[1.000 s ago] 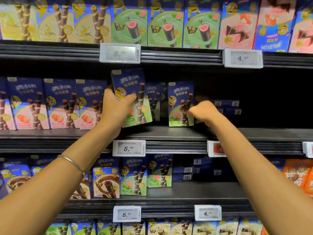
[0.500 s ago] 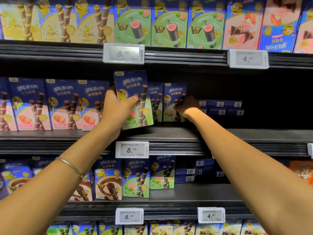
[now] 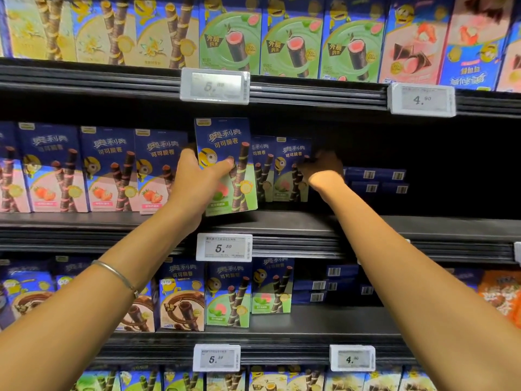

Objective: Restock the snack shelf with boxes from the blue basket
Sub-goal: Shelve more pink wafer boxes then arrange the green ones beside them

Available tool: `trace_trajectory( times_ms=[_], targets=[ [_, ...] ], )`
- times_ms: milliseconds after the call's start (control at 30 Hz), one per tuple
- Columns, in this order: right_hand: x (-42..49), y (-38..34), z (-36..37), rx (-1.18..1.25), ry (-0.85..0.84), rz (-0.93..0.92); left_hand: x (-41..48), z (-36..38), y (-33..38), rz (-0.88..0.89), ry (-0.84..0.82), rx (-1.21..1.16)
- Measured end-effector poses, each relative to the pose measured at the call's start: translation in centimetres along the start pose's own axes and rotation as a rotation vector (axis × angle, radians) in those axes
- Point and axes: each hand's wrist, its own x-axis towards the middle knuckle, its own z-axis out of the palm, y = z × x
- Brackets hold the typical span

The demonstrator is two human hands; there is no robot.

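The right hand [image 3: 321,166] has gone deeper into the shelf [image 3: 366,224] than a second ago, and the green-fronted box [image 3: 290,159] it carried at the front edge now stands upright well back in the shadow. The left hand [image 3: 197,179] has hardly shifted. It grips the tilted box [image 3: 225,136], thumb across the front and fingers wrapped behind the left edge, with the lower corner just above the shelf lip. The right hand's fingers lie at the far box's right edge, but it is too dark there to tell whether they clasp it or only press. Strawberry boxes [image 3: 110,170] stand left of the left hand, and flat barcoded packs [image 3: 375,179] lie just right of the right hand.
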Motion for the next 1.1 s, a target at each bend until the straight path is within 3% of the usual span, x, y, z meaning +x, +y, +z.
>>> trace_trajectory(
  times_ms=[67, 167, 233, 300, 433, 533, 733, 833, 1100],
  targets=[
    [-2.0, -1.0, -0.7, 0.161, 0.018, -0.085, -0.1, 0.4, 0.2, -0.002, -0.02, 0.01],
    [-6.0, -2.6, -1.7, 0.526, -0.255, -0.137, -0.4, 1.4, 0.7, -0.019, -0.063, 0.028],
    [-7.9, -3.1, -2.5, 0.58, -0.451, -0.163, -0.7, 2.4, 0.9, -0.031, -0.094, 0.015],
    [-8.7, -3.2, -3.0, 0.569, -0.499, -0.158, -0.9, 3.4, 0.9, -0.044, -0.111, 0.019],
    [-8.9, -1.9, -4.2, 0.608, -0.51, -0.087, -1.5, 5.0, 0.9, -0.025, -0.202, 0.092],
    [-8.2, -0.9, -4.4, 0.601, -0.467, -0.027, -1.5, 5.2, 0.9, 0.089, -0.251, 0.324],
    [-6.8, -0.5, -2.6, 0.45, -0.29, 0.071, 0.1, 2.9, 2.0, 0.545, -0.163, 1.047],
    [-6.4, -0.9, -1.0, 0.337, -0.213, 0.059, 1.3, 2.0, 2.7, 0.751, -0.136, 1.277],
    [-5.5, -2.2, 1.9, -0.02, -0.184, -0.08, 5.0, 1.1, 4.0, 0.646, -0.34, 1.423]
  ],
)
